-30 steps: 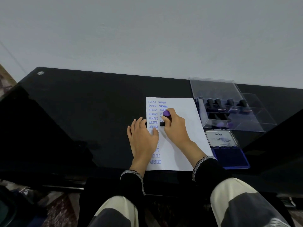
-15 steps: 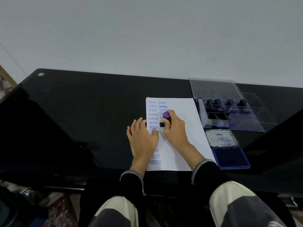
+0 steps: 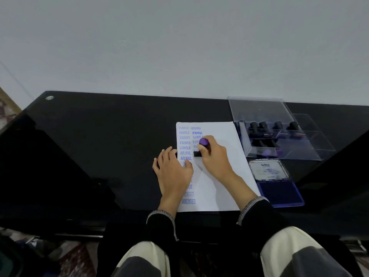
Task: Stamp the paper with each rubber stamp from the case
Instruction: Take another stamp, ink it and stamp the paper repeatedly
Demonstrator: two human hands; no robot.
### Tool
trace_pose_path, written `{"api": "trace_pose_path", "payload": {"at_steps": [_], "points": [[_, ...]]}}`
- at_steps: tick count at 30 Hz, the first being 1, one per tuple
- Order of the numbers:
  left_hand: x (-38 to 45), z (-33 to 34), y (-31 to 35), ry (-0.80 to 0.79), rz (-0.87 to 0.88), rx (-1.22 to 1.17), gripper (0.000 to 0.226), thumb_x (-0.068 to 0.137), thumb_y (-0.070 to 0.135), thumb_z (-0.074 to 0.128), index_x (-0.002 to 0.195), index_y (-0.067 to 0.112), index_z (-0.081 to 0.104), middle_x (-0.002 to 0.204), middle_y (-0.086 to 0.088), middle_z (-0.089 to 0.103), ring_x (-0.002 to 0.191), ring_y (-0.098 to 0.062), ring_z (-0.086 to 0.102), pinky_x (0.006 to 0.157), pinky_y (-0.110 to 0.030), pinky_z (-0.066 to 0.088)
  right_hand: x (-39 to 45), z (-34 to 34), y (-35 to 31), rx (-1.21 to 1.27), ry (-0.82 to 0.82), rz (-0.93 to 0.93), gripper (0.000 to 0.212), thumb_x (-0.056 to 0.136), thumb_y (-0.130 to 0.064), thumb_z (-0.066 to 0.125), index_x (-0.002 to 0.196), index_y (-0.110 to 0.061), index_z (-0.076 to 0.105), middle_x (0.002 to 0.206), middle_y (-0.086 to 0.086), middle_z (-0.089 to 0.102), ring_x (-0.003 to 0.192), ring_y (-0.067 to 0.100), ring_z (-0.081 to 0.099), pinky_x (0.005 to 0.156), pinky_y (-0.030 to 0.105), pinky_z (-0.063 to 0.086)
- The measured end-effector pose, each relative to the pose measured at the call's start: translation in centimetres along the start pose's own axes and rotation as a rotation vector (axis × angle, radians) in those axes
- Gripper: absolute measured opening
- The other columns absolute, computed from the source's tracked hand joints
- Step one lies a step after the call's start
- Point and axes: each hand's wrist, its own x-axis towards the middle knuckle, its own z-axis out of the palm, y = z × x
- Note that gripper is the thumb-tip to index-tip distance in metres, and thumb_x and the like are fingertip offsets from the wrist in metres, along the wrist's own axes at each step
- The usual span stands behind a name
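Observation:
A white paper lies on the black table, printed with blue stamp marks such as SAMPLE, FRAGILE, AIR MAIL and AMENDED. My right hand grips a rubber stamp with a purple knob; its black base is pressed on the paper in the second column. My left hand lies flat with straight fingers on the paper's left edge, covering some marks. The clear plastic case with several dark-handled stamps stands open to the right of the paper.
An open ink pad with a blue pad and a labelled lid lies in front of the case, right of the paper. The table is glossy black and backs onto a pale wall. My knees show below its front edge.
Almost nothing has moved. The right hand keeps the stamp pressed at the same spot on the paper, and the left hand stays flat on the sheet.

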Motion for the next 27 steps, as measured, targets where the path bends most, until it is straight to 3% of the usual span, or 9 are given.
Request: {"api": "trace_pose_path", "payload": {"at_steps": [2,4,5,7,10,16,21,24,27], "points": [[0.0,0.0,0.0,-0.004,0.000,0.003,0.048,0.090,0.039,0.055,0.132,0.017,0.049,0.148,0.002,0.040,0.143,-0.016,0.023,0.118,-0.040,0.007,0.2,-0.9,0.1,0.099,0.130,0.059,0.011,0.097,-0.013,0.049,0.107,-0.009,0.052,0.093,0.003,0.061,0.077,0.005,0.059,0.067,0.008,0.045],[0.0,0.1,0.0,-0.007,0.001,0.001,0.047,0.090,0.039,0.054,0.132,0.017,0.049,0.147,0.002,0.040,0.142,-0.016,0.024,0.118,-0.040,0.007,0.3,-1.6,0.6,0.214,0.273,0.136,0.008,0.097,-0.015,0.049,0.104,-0.012,0.053,0.091,0.007,0.065,0.078,0.018,0.064,0.074,0.024,0.051],[0.0,0.0,0.0,-0.009,0.000,0.001,0.047,0.090,0.040,0.054,0.131,0.017,0.049,0.147,0.002,0.040,0.142,-0.016,0.024,0.118,-0.040,0.007,0.3,-1.9,0.7,0.261,0.315,0.169,0.008,0.097,-0.015,0.048,0.104,-0.013,0.053,0.092,0.008,0.066,0.078,0.021,0.064,0.075,0.026,0.052],[0.0,0.0,0.0,-0.010,0.003,0.002,0.047,0.090,0.040,0.055,0.131,0.017,0.049,0.147,0.002,0.040,0.142,-0.017,0.024,0.118,-0.041,0.007,0.1,-2.4,0.9,0.325,0.361,0.203,0.009,0.098,-0.014,0.047,0.104,-0.011,0.052,0.096,0.013,0.065,0.076,0.020,0.064,0.069,0.017,0.051],[0.0,-0.1,0.0,-0.011,0.003,0.003,0.047,0.090,0.040,0.055,0.131,0.017,0.049,0.147,0.001,0.040,0.142,-0.017,0.025,0.117,-0.041,0.007,-0.3,-3.0,1.1,0.355,0.374,0.196,0.009,0.098,-0.011,0.046,0.103,-0.008,0.053,0.098,0.016,0.065,0.076,0.020,0.063,0.062,0.008,0.047],[0.1,0.0,0.0,-0.018,0.002,-0.003,0.046,0.091,0.040,0.055,0.130,0.018,0.049,0.147,0.001,0.040,0.142,-0.018,0.025,0.118,-0.042,0.008,-0.4,-3.1,1.2,0.368,0.377,0.184,0.009,0.098,-0.011,0.046,0.104,-0.010,0.053,0.099,0.016,0.065,0.080,0.022,0.063,0.063,0.009,0.048],[0.1,0.1,-0.1,-0.019,0.005,-0.005,0.047,0.090,0.039,0.056,0.130,0.017,0.048,0.146,0.000,0.041,0.141,-0.019,0.027,0.118,-0.043,0.010,-0.7,-2.5,1.3,0.351,0.336,0.177,0.013,0.097,-0.015,0.049,0.110,-0.018,0.052,0.102,0.014,0.065,0.084,0.019,0.064,0.079,0.024,0.054],[-0.1,-0.4,0.2,0.019,0.007,-0.127,0.050,0.089,0.032,0.061,0.133,0.018,0.043,0.141,0.001,0.045,0.135,-0.017,0.036,0.117,-0.042,0.016,-1.3,-2.4,1.3,0.341,0.310,0.194,0.021,0.095,-0.022,0.053,0.115,-0.027,0.049,0.101,0.006,0.067,0.091,0.020,0.065,0.087,0.032,0.052],[-0.6,-1.3,0.6,0.103,0.067,-0.280,0.040,0.089,0.022,0.062,0.126,0.022,0.048,0.132,0.007,0.049,0.121,-0.009,0.046,0.108,-0.031,0.028,-1.9,-3.4,0.4,0.374,0.324,0.175,0.016,0.094,-0.022,0.057,0.105,-0.032,0.050,0.097,0.002,0.067,0.091,0.024,0.065,0.086,0.033,0.051]]}}
